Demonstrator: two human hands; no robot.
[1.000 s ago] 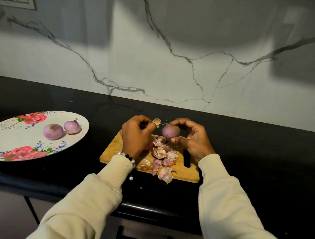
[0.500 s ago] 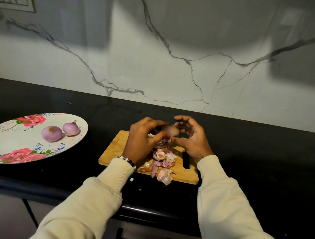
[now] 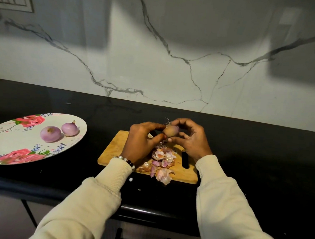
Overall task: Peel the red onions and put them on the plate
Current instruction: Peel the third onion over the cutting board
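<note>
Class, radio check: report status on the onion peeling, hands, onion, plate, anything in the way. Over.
Left hand and right hand both grip the onion above the cutting board. Two peeled onions on the floral plate. Peels piled on the board; path to plate clear.
</note>
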